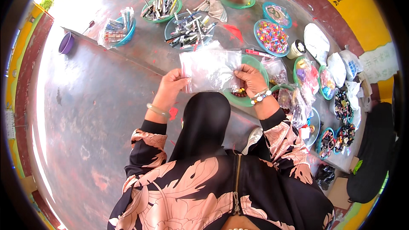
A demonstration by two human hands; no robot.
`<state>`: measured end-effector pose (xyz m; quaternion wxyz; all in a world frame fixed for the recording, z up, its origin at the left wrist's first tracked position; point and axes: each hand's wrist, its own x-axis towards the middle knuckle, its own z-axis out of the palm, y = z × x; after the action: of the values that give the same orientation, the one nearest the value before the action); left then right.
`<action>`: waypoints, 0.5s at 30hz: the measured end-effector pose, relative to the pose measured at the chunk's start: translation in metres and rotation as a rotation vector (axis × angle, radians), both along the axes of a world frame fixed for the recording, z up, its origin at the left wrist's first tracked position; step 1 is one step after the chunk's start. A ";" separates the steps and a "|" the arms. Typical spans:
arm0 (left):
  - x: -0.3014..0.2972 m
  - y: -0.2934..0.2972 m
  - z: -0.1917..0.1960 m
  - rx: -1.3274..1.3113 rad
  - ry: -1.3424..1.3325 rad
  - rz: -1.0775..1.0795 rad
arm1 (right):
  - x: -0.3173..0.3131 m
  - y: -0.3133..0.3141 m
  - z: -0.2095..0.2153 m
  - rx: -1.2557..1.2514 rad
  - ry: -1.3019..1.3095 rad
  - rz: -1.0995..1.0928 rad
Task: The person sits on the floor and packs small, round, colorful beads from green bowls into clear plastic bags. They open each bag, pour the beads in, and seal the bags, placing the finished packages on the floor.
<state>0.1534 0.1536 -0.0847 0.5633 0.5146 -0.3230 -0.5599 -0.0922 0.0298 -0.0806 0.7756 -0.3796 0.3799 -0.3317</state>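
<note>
Stretched between my two hands is a clear plastic bag [211, 73], held up flat above my knee. My left hand [174, 83] pinches its left edge, thumb on the near face. At the opposite edge, my right hand [252, 79] grips with thumb and fingers pressed together. Glare on the plastic hides whether anything lies inside. Just behind and below my right hand is a green basin [243, 101] with dark red and yellow beads in it, partly covered by the bag and hand.
Basins of pens [187, 30] stand ahead, with a teal basin of packaged pens [117, 34] farther left. Rightward sit a basin of colourful small pieces [272, 37], white sacks [316, 38] and several bagged goods. A purple bowl [66, 43] is at the far left, near a floor step.
</note>
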 end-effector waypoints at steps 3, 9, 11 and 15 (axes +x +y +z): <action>-0.009 -0.017 -0.044 0.231 0.175 -0.011 | -0.007 -0.031 -0.057 -0.145 0.257 0.049; -0.007 -0.050 -0.112 0.399 0.358 -0.022 | 0.022 -0.088 -0.088 -0.597 0.973 0.169; 0.001 -0.067 -0.133 0.385 0.349 -0.031 | 0.034 -0.114 -0.099 -0.698 1.022 0.200; 0.008 -0.098 -0.122 0.468 0.374 -0.058 | 0.065 -0.156 -0.109 -0.781 1.370 0.337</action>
<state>0.1616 0.0556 -0.2071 0.4628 0.5090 -0.0904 -0.7201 -0.0269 -0.1267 -0.1894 0.2212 -0.7946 0.5653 -0.0129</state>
